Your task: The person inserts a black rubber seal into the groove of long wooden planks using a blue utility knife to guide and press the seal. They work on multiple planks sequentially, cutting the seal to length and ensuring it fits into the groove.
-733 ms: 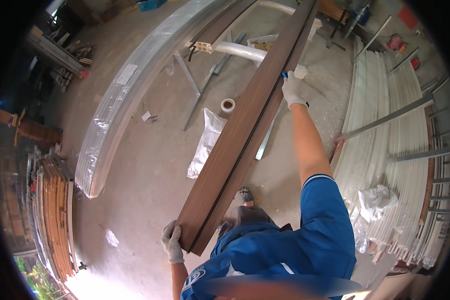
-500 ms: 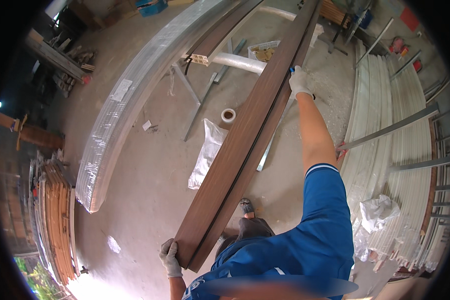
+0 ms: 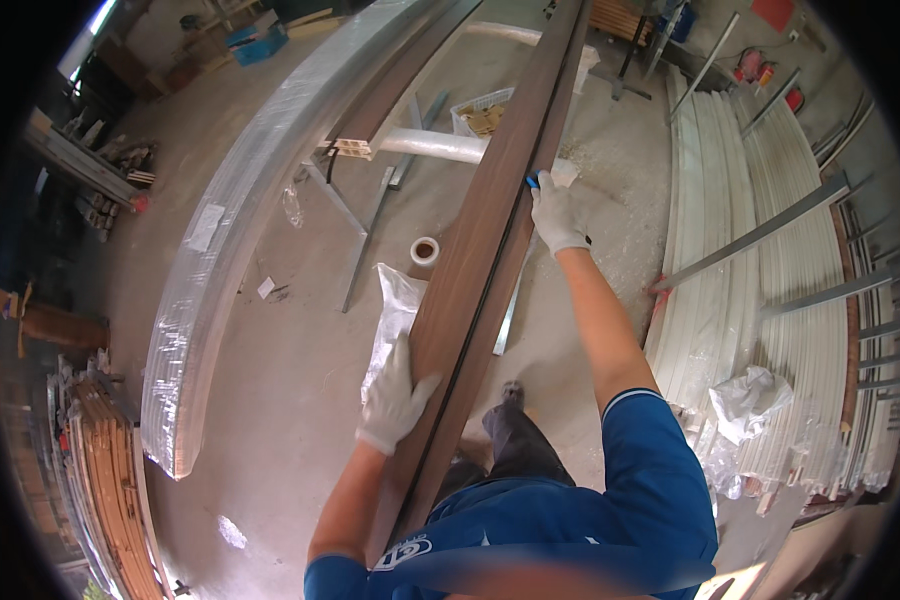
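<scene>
A long brown wood-grain plank (image 3: 465,260) with a black-lined groove (image 3: 475,330) along its length runs from my body to the far top. My left hand (image 3: 392,400), in a white glove, lies at the plank's left edge with thumb and fingers apart. My gloved right hand (image 3: 560,213) is farther up at the right side of the groove. Its fingers are closed on a small blue object (image 3: 533,181), mostly hidden, touching the plank by the groove.
Left stands a long plastic-wrapped bundle (image 3: 195,290). Shorter brown hollow planks (image 3: 370,125) rest on a wrapped support bar (image 3: 435,145). A tape roll (image 3: 424,250) and a white sack (image 3: 395,310) lie on the floor. Pale strips (image 3: 710,240) are stacked on a rack at right.
My left hand has moved from the plank's near end up along its left edge. My right hand has come closer along the groove with the blue object. The view has shifted.
</scene>
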Available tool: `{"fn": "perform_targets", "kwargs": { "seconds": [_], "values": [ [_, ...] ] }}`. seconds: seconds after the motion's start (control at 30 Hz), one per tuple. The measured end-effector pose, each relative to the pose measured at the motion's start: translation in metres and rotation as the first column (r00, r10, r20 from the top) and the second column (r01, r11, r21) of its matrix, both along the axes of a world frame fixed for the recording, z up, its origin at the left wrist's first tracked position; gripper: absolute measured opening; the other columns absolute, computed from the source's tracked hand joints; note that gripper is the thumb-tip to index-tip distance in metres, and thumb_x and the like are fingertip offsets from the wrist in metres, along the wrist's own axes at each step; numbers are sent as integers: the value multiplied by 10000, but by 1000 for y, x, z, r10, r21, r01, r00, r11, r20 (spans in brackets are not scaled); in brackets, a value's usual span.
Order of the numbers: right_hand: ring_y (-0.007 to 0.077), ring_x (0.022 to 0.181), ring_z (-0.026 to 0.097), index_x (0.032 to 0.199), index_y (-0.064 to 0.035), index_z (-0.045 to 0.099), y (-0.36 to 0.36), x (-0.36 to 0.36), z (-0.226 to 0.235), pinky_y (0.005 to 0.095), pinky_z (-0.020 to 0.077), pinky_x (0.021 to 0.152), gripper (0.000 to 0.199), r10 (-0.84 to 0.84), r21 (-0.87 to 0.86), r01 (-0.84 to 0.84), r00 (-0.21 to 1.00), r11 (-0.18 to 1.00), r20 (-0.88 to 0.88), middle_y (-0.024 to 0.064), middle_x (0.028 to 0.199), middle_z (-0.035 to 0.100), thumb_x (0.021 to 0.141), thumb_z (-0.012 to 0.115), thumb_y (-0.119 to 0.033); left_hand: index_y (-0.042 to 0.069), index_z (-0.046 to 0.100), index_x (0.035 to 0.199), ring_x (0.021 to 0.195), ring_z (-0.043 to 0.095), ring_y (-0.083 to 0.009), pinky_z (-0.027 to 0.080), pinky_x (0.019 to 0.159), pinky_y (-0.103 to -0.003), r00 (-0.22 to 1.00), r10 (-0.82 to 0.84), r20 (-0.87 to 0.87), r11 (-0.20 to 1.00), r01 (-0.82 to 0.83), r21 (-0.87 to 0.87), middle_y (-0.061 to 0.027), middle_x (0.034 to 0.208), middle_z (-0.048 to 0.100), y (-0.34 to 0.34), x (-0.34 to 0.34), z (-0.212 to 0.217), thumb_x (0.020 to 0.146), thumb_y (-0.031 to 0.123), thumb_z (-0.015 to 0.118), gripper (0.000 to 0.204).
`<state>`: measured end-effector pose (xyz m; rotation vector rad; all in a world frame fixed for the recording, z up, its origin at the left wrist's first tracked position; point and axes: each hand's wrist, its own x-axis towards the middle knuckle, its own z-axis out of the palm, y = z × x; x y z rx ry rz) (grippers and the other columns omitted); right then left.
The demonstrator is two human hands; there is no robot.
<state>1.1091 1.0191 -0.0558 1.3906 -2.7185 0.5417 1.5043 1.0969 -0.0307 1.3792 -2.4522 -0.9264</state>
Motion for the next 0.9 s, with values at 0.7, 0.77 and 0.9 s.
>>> {"fn": "perform_targets", "kwargs": {
  "seconds": [0.7, 0.77, 0.9],
  "values": [
    [442, 1045, 675, 1201, -82, 642, -310, -413, -9, 542, 535, 869, 307, -124, -59, 121, 990, 991, -59, 240, 1133, 706, 1018, 558, -314, 343, 530, 1515, 1160, 608, -468, 540, 950, -532, 975, -67, 212, 995, 81, -55, -306, 1345, 494, -265, -417, 20, 859, 552, 729, 716],
    [433, 1039, 685, 1208, -93, 643, -317, -426, -6, 539, 537, 867, 320, -111, -50, 108, 991, 993, -80, 233, 1121, 714, 1020, 550, -334, 304, 554, 1503, 1152, 605, -491, 535, 962, -523, 981, -71, 182, 995, 83, -60, -312, 1336, 490, -268, -420, 21, 853, 520, 750, 712],
    [448, 983, 694, 1222, -100, 636, -311, -428, -4, 553, 538, 839, 309, -12, -40, 6, 990, 999, -143, 235, 1056, 726, 1021, 554, -319, 323, 546, 1507, 1145, 607, -505, 538, 956, -530, 976, -72, 203, 993, 89, -78, -313, 1325, 491, -268, -424, 26, 859, 531, 740, 707]
  ]
}}
